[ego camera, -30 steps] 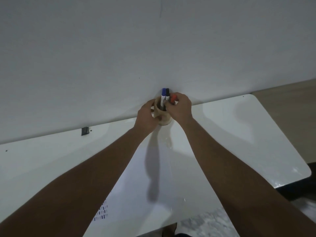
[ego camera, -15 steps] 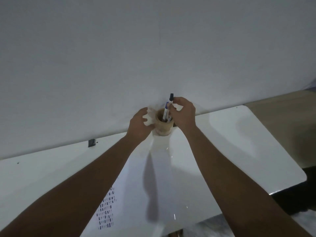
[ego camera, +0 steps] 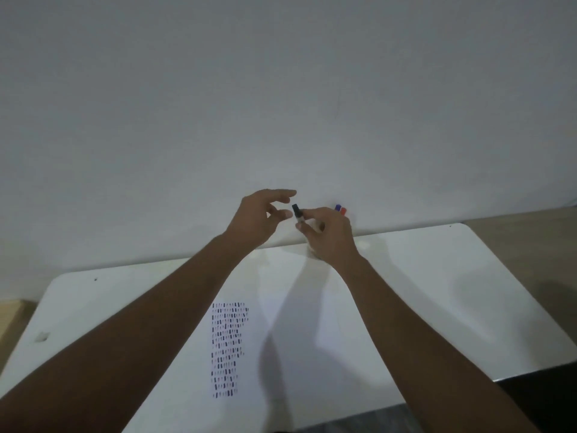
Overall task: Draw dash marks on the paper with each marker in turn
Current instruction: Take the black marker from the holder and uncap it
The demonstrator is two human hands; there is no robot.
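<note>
My right hand (ego camera: pixel 331 235) grips a black-capped marker (ego camera: pixel 296 212), cap end pointing up and left, above the far edge of the table. My left hand (ego camera: pixel 260 218) hovers just left of the cap, fingers apart, thumb and forefinger close to it but not touching. Behind my right hand the blue marker (ego camera: pixel 337 208) and the red marker (ego camera: pixel 343 210) stick up; the wooden cup that holds them is hidden by the hand. The white paper (ego camera: pixel 281 354) lies on the table between my forearms, with a block of dash marks (ego camera: pixel 227 348) on its left part.
The white table (ego camera: pixel 437 292) ends at a plain grey wall (ego camera: pixel 281 89) right behind my hands. A small smudge (ego camera: pixel 42 336) sits near the table's left edge. Wooden floor (ego camera: pixel 530 220) shows at right.
My right hand has lifted the black marker out of the cup and carried it left. My left hand has let go of the cup and risen beside the cap. The view has tilted down.
</note>
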